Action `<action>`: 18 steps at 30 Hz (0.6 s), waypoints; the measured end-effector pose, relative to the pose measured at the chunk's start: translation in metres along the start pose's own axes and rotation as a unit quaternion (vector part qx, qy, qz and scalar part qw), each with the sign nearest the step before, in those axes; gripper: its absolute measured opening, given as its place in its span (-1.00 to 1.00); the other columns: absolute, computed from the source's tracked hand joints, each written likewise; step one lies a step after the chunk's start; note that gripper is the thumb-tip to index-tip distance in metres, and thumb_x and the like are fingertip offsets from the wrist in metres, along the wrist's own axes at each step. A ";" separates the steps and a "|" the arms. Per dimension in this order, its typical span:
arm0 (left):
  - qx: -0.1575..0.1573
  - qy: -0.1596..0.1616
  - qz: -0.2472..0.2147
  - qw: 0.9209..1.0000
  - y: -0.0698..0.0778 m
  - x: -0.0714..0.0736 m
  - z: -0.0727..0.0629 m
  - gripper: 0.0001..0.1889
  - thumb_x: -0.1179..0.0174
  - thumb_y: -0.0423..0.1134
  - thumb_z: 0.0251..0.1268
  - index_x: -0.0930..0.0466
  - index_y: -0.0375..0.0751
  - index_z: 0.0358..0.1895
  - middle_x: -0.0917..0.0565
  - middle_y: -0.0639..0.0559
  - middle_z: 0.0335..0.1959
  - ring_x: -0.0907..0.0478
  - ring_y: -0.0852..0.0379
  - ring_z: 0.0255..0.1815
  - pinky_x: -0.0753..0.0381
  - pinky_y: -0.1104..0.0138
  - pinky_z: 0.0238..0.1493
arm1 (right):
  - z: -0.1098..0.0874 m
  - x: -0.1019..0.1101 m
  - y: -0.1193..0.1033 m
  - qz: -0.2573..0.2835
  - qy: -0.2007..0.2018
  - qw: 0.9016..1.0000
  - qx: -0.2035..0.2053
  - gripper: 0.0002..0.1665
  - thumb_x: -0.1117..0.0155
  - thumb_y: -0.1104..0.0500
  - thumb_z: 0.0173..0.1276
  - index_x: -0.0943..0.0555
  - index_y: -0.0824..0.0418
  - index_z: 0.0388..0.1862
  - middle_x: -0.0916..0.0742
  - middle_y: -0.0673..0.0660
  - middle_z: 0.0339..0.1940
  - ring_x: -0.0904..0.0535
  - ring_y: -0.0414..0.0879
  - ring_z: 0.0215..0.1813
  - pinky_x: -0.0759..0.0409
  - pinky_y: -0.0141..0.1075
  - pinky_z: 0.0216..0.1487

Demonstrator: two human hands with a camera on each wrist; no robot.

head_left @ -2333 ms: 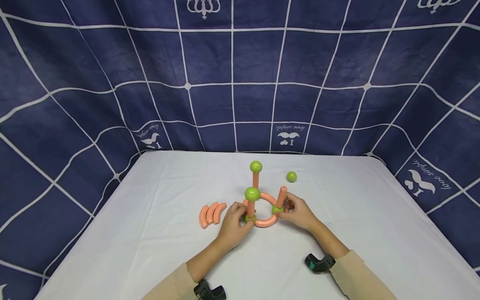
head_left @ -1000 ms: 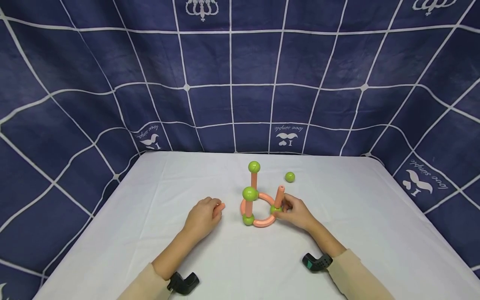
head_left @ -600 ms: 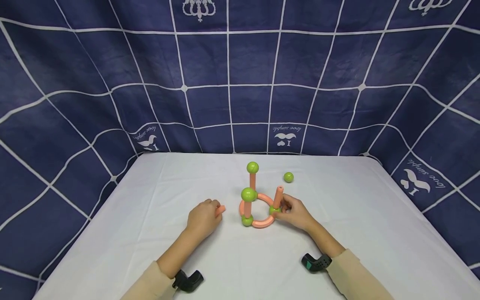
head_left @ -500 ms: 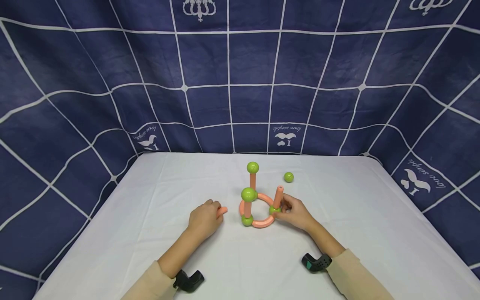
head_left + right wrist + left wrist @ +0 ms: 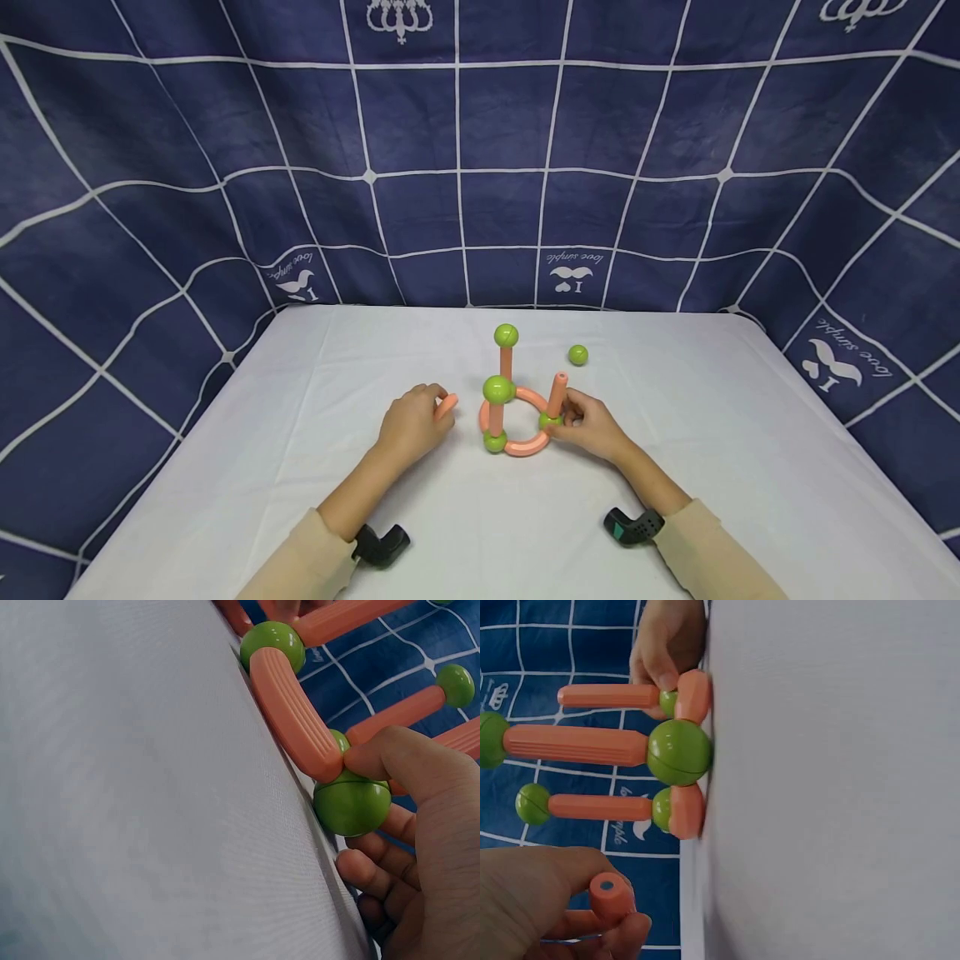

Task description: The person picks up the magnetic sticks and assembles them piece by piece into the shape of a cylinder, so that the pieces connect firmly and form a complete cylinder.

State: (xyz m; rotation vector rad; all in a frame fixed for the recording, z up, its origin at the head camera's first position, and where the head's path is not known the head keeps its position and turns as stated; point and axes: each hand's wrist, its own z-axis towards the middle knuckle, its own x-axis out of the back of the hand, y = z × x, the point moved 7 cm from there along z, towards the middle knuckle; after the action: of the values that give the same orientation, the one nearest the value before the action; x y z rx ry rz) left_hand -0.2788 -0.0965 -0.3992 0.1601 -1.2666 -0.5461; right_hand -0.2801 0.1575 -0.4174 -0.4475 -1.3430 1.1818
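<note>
Behind the orange ring — blue cloth reads "love simple".

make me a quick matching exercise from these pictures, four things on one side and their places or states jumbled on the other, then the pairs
Column 1
1. left hand
2. right hand
3. loose shiny green ball
4. straight orange plastic-looking rod nearest the right hand

Column 2
A. top end bare, with no ball on it
B. holds a loose orange piece, apart from the ring of curved orange segments
C. lies on the white cloth, attached to nothing
D. grips the green joint ball at a rod's foot

Pairs: 1-B; 2-D; 3-C; 4-A
</note>
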 end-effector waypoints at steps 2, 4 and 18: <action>0.004 -0.004 -0.018 1.000 0.001 0.003 0.004 -0.78 -0.28 -0.28 0.06 -0.66 -0.27 -0.20 -0.47 0.06 -0.55 -0.38 0.16 -0.59 -0.41 0.30 -0.56 | 0.000 0.000 0.001 0.001 0.000 1.000 -0.001 -0.70 -0.47 0.35 0.11 -0.57 0.31 -0.19 -0.48 0.06 -0.57 -0.37 -0.13 -0.48 -0.33 -0.40 -0.46; 0.009 -0.009 -0.034 0.999 0.003 0.006 0.007 -0.77 -0.27 -0.28 0.04 -0.66 -0.27 -0.19 -0.48 0.05 -0.54 -0.39 0.15 -0.57 -0.41 0.31 -0.55 | 0.000 0.000 0.001 0.002 0.000 1.000 0.000 -0.69 -0.47 0.34 0.11 -0.58 0.33 -0.18 -0.48 0.06 -0.56 -0.37 -0.13 -0.47 -0.34 -0.39 -0.45; 0.022 -0.022 -0.118 0.993 0.024 0.026 0.036 -0.72 -0.27 -0.24 0.07 -0.65 -0.24 -0.11 -0.54 0.05 -0.45 -0.44 0.14 -0.51 -0.45 0.32 -0.51 | -0.001 0.000 0.002 -0.004 0.005 1.000 -0.004 -0.65 -0.46 0.33 0.11 -0.59 0.39 -0.13 -0.52 0.18 -0.53 -0.38 -0.11 -0.44 -0.35 -0.35 -0.42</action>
State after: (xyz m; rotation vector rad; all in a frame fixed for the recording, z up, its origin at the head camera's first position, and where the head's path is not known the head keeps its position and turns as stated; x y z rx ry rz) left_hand -0.2999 -0.0815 -0.3560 0.3385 -1.3110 -0.7279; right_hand -0.2802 0.1582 -0.4192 -0.4528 -1.3409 1.1665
